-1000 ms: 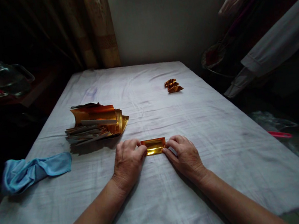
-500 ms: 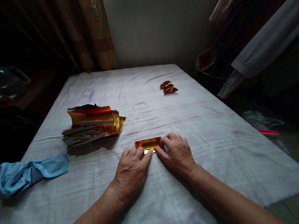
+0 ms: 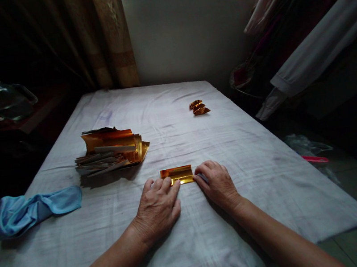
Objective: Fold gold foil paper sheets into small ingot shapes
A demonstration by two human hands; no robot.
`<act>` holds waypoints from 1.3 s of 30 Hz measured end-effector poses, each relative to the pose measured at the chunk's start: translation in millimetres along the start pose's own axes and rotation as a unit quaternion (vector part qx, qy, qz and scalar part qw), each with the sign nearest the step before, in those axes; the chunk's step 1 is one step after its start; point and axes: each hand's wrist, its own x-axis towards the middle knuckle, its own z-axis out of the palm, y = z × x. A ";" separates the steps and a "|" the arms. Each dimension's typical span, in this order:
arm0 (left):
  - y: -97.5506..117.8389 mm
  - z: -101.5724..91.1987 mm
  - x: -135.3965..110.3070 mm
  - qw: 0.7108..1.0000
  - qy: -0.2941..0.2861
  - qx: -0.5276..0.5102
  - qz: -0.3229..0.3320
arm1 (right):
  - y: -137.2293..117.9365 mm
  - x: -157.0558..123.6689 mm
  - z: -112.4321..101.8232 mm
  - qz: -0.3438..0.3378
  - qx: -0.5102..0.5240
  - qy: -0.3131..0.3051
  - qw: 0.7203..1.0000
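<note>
A small strip of folded gold foil paper (image 3: 181,174) lies on the white cloth in front of me, its near edge turned up in a bright fold. Over its left end my left hand (image 3: 157,202) is closed, fingertips holding the paper down and the index finger along the near fold. My right hand (image 3: 218,183) rests at the right end, fingers bent and a gap between thumb and index finger. Its thumb tip is at the paper's edge. Left of the hands stands a stack of gold foil sheets (image 3: 113,150). Farther back sit several folded gold foil pieces (image 3: 199,107).
A blue cloth (image 3: 38,210) lies at the table's left side. The white-covered table (image 3: 261,210) ends at a wall (image 3: 183,33) and a curtain (image 3: 112,35). Clothes (image 3: 316,44) hang at the right. A glass jug (image 3: 2,100) stands in the dark at the left.
My right hand has slid a little to the right, off the paper's surface to its end, baring more of the fold. The left hand stays on the paper, its thumb drawn back.
</note>
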 end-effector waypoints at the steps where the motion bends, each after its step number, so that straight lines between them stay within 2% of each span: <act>1: 0.2 0.8 -0.2 1.000 0.007 -0.001 0.002 | 0.5 -2.0 0.0 -0.005 0.003 0.011 1.000; 3: 0.9 2.0 -0.7 1.000 0.020 -0.005 0.008 | -2.6 -7.1 0.2 -0.033 0.012 0.038 0.999; 5: 1.7 2.7 -0.9 0.999 0.028 -0.011 0.012 | -9.9 -13.8 0.6 -0.090 0.019 0.043 0.995; 7: 2.7 3.3 -1.0 0.999 0.030 -0.014 0.011 | -18.2 -21.0 1.1 -0.146 0.011 -0.002 0.989; 8: 3.1 3.6 -1.1 0.999 0.031 -0.013 0.011 | -21.6 -24.3 1.3 -0.152 0.004 -0.030 0.988; 12: 3.0 4.6 -3.4 0.999 0.036 -0.005 0.013 | -27.0 -31.5 0.0 -0.119 -0.015 -0.117 0.986; 17: -6.1 1.4 -16.0 0.999 0.042 0.000 0.008 | -24.7 -30.8 -3.6 -0.109 -0.012 -0.158 0.981; 22: -18.0 -4.2 -28.8 0.999 0.041 0.015 0.002 | -24.4 -32.3 -3.8 -0.091 -0.008 -0.155 0.984; 28: -19.7 -4.6 -31.7 0.999 0.036 0.025 0.004 | -30.0 -32.6 -2.7 -0.085 -0.015 -0.146 0.986; 34: -19.6 -2.4 -32.0 0.999 0.041 0.020 0.004 | -45.5 -22.9 2.3 -0.158 0.015 -0.151 0.976; 39: -22.5 -4.2 -32.7 0.999 0.035 0.021 0.008 | -30.7 -28.5 -4.5 -0.132 0.009 -0.161 0.978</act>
